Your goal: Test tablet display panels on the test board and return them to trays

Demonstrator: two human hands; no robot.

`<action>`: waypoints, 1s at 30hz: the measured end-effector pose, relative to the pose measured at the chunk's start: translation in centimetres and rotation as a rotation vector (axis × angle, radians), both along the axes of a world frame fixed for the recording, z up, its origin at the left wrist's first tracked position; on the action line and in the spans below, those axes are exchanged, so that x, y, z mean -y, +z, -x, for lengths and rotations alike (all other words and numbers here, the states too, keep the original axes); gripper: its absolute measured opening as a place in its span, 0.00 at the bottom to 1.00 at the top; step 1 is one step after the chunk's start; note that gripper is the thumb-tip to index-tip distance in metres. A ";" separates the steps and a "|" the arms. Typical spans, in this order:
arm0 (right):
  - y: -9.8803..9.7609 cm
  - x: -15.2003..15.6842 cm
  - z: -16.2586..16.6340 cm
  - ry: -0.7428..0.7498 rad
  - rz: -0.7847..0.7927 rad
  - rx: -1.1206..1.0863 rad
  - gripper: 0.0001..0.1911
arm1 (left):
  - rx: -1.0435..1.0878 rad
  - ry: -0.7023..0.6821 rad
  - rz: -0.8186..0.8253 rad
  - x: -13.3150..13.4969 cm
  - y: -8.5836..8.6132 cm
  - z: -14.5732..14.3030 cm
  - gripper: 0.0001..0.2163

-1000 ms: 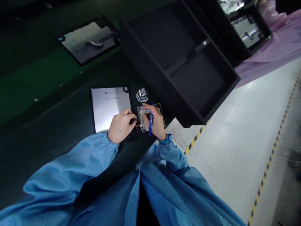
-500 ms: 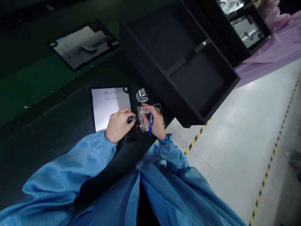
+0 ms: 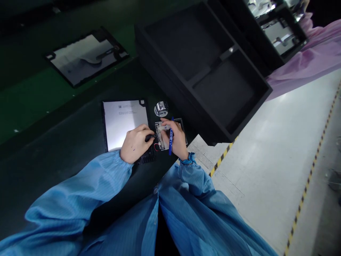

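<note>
Well, the work sat in a tight little cluster on the dark green surface (image 3: 61,117), with both hands close together over a small circuit board (image 3: 160,137). The board lay just right of a white-faced tablet panel (image 3: 125,122), and a thin red-and-black wire loop (image 3: 156,147) showed at its lower edge. The left hand (image 3: 135,144) was curled, with thumb and fingers pinched on a small black part (image 3: 150,137), too small to identify, right at the board's edge. The right hand (image 3: 176,138) had its fingers spread flat across the board, pinning it, while a blue pen (image 3: 171,137) stayed tucked against the palm, gripped but pointing away from the work. That looked like the sound way to do fine work here: one hand kept the board from sliding, and the other worked in short reach at the edge, clear of the wire. A chrome cylindrical fitting (image 3: 161,108) stood just above the board, near enough to knock if an elbow swung. Blue smock sleeves (image 3: 77,202) ran back from both wrists, and a black foam tray (image 3: 202,71) with empty-looking compartments sat beyond, well to the upper right.
</note>
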State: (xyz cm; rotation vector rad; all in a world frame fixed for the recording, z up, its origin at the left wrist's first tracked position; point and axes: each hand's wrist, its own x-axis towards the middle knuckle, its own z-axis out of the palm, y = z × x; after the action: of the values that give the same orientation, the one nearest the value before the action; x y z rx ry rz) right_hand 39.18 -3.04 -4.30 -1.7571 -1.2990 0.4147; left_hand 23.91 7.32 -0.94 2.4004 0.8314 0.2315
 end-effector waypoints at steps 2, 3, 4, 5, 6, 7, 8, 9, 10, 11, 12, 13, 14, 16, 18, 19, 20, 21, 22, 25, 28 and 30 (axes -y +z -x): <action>0.1 0.0 0.0 -0.001 -0.001 -0.003 0.12 | -0.001 -0.002 0.003 0.1 -0.1 0.0 0.10; 0.1 0.0 0.0 0.000 -0.001 -0.005 0.12 | -0.003 0.003 0.001 0.1 -0.1 0.0 0.10; 0.1 0.0 0.0 0.000 0.000 -0.005 0.12 | -0.007 0.012 -0.003 0.2 -0.1 0.0 0.10; 0.1 0.0 0.0 0.001 0.001 -0.005 0.12 | -0.012 0.020 -0.007 0.2 -0.1 0.0 0.10; 0.2 0.0 0.0 0.001 0.002 -0.004 0.12 | -0.018 0.027 -0.012 0.3 -0.1 0.0 0.10; 0.2 0.0 0.0 0.001 0.001 -0.004 0.11 | -0.022 0.031 -0.018 0.4 -0.1 0.0 0.10; 0.2 0.0 0.0 0.001 0.000 -0.004 0.11 | -0.025 0.033 -0.022 0.4 -0.1 0.0 0.10; 0.3 0.0 0.0 -0.001 -0.003 -0.003 0.11 | -0.028 0.032 -0.023 0.4 -0.1 0.0 0.10; 0.3 0.0 0.0 -0.001 -0.002 -0.003 0.11 | -0.026 0.032 -0.024 0.4 -0.1 0.0 0.10; 0.3 0.0 0.0 -0.001 0.000 -0.002 0.11 | -0.021 0.031 -0.023 0.4 -0.1 0.0 0.10; 0.3 0.0 0.0 -0.001 0.001 0.000 0.11 | -0.014 0.032 -0.021 0.4 -0.1 0.1 0.09; 0.3 0.0 0.0 0.001 0.002 0.001 0.11 | -0.005 0.033 -0.018 0.3 -0.1 0.1 0.09; 0.3 0.0 0.0 0.002 0.003 0.003 0.11 | 0.004 0.035 -0.013 0.3 -0.2 0.1 0.09; 0.3 0.0 0.0 0.004 0.003 0.005 0.11 | 0.021 0.042 -0.003 0.2 -0.2 0.1 0.09; 0.3 0.0 0.0 0.003 -0.003 0.010 0.11 | 0.031 0.051 0.006 0.2 -0.3 0.1 0.09; 0.3 0.0 0.0 0.002 -0.004 0.011 0.11 | 0.034 0.054 0.011 0.2 -0.3 0.1 0.09; 0.3 0.0 0.0 0.002 -0.006 0.011 0.11 | 0.037 0.058 0.017 0.1 -0.3 0.1 0.09; 0.3 0.0 -0.1 0.003 -0.007 0.012 0.11 | 0.039 0.061 0.024 0.1 -0.2 0.1 0.09; 0.3 0.0 -0.1 0.003 -0.006 0.012 0.11 | 0.040 0.062 0.031 0.1 -0.2 0.1 0.09; 0.4 -0.1 -0.1 0.002 0.004 0.016 0.10 | 0.051 0.065 0.043 0.2 -0.1 0.0 0.09; 0.4 -0.1 -0.1 0.003 0.007 0.014 0.10 | 0.060 0.065 0.053 0.2 0.0 0.0 0.09; 0.4 -0.1 -0.1 0.005 0.006 0.012 0.11 | 0.061 0.068 0.058 0.2 0.0 -0.1 0.09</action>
State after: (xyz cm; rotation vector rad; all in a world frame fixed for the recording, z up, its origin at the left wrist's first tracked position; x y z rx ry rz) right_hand 39.25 -2.96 -3.93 -1.7640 -1.3122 0.4124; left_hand 23.96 7.15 -0.94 2.3023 0.8810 0.3017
